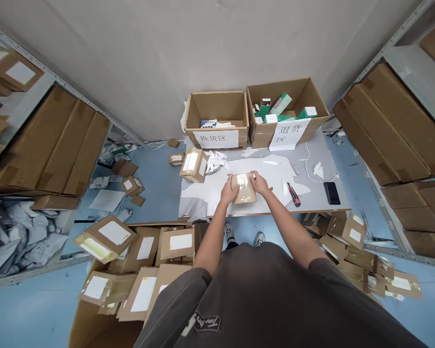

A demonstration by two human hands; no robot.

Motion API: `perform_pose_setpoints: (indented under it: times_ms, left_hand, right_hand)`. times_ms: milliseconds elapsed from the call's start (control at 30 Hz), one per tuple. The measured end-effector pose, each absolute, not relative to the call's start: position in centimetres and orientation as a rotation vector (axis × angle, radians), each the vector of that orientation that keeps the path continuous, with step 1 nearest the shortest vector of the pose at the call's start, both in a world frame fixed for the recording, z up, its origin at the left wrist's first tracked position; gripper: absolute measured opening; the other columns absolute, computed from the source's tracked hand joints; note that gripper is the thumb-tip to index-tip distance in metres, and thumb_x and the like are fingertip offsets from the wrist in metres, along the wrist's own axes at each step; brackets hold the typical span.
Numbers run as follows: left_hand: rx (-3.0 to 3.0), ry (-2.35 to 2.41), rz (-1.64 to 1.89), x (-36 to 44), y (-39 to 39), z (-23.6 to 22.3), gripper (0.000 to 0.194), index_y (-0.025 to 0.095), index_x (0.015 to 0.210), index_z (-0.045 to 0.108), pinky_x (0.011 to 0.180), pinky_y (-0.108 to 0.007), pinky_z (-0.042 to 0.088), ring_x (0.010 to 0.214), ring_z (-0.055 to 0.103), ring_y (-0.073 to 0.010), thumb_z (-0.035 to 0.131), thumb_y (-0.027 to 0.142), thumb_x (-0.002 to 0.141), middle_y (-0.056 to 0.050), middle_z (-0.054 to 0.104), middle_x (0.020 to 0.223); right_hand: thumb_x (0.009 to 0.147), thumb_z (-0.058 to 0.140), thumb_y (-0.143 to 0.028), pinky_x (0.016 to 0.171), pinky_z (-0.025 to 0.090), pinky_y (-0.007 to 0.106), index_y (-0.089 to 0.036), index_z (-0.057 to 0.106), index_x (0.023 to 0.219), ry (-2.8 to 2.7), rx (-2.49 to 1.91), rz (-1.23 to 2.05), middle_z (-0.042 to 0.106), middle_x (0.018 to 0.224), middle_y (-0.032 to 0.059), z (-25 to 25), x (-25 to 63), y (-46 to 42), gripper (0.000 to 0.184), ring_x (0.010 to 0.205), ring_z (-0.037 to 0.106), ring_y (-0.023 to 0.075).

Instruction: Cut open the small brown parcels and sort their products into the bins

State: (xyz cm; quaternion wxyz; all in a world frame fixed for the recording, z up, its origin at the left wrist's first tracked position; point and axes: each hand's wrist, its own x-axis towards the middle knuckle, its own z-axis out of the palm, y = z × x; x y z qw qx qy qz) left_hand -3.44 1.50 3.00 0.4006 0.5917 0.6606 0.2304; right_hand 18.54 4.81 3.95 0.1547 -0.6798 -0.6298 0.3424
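A small brown cardboard box with shiny clear tape is held over the front of the white table. My left hand grips its left side and my right hand its upper right corner, both with fingers closed around it. To the right of the box lies a red and black box cutter. Farther right, a black phone rests near the table's edge. On the left of the table stands a taped carton with a white label, beside crumpled white plastic.
Two open cartons with handwritten signs stand at the back: the left one holds a few small boxes, the right one several green-white boxes. A big carton full of parcels is at lower left. Opened boxes pile on the right floor. Shelves flank both sides.
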Motion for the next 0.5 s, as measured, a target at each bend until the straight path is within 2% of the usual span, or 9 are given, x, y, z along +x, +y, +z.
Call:
perform_pose_setpoints:
  times_ms: [167,267,367,433,500]
  left_hand:
    - [1.468,1.627,0.55,-2.1,4.7,1.8,0.083,0.026,0.174,0.031,0.115,-0.045,0.049,0.138,0.062,-0.0339,0.064,0.046,0.1,-0.016,0.06,0.158]
    - [1.518,1.597,0.599,-2.7,4.1,1.8,0.083,0.024,0.173,0.033,0.119,-0.047,0.046,0.146,0.055,-0.0349,0.065,0.048,0.1,-0.018,0.053,0.163]
    - [1.633,1.494,0.691,-4.2,1.2,1.5,0.08,0.027,0.168,0.04,0.121,-0.046,0.046,0.151,0.05,-0.0326,0.071,0.048,0.097,-0.015,0.047,0.167]
    - [1.726,1.417,0.685,-4.9,-1.2,0.8,0.084,0.029,0.165,0.044,0.121,-0.045,0.047,0.152,0.049,-0.0322,0.08,0.045,0.09,-0.013,0.047,0.166]
    - [1.775,1.389,0.664,-4.8,-3.1,0.0,0.082,0.03,0.165,0.044,0.123,-0.046,0.046,0.154,0.046,-0.031,0.079,0.037,0.091,-0.012,0.048,0.165]
  right_hand:
    - [0.11,0.042,-0.049,0.093,0.055,0.038,-0.019,0.052,0.159,-1.695,-2.045,0.977,0.079,0.101,0.0096,2.7,18.9,6.9,0.058,0.099,0.071,0.0293]
    - [0.107,0.048,-0.054,0.096,0.057,0.04,-0.023,0.047,0.164,-1.677,-1.993,1.007,0.078,0.12,0.0113,2.7,20.3,5.7,0.065,0.099,0.073,0.0281]
    - [0.101,0.06,-0.057,0.096,0.058,0.044,-0.028,0.043,0.167,-1.714,-1.898,0.987,0.069,0.142,0.0133,2.5,21.8,2.2,0.074,0.101,0.073,0.0271]
    - [0.096,0.068,-0.054,0.096,0.06,0.045,-0.031,0.041,0.167,-1.778,-1.78,0.992,0.067,0.145,0.0115,1.9,22.3,-0.6,0.08,0.11,0.072,0.0281]
    - [0.093,0.073,-0.046,0.101,0.059,0.045,-0.034,0.042,0.167,-1.887,-1.639,0.993,0.062,0.153,0.0099,1.1,22.2,-2.9,0.081,0.122,0.069,0.0292]
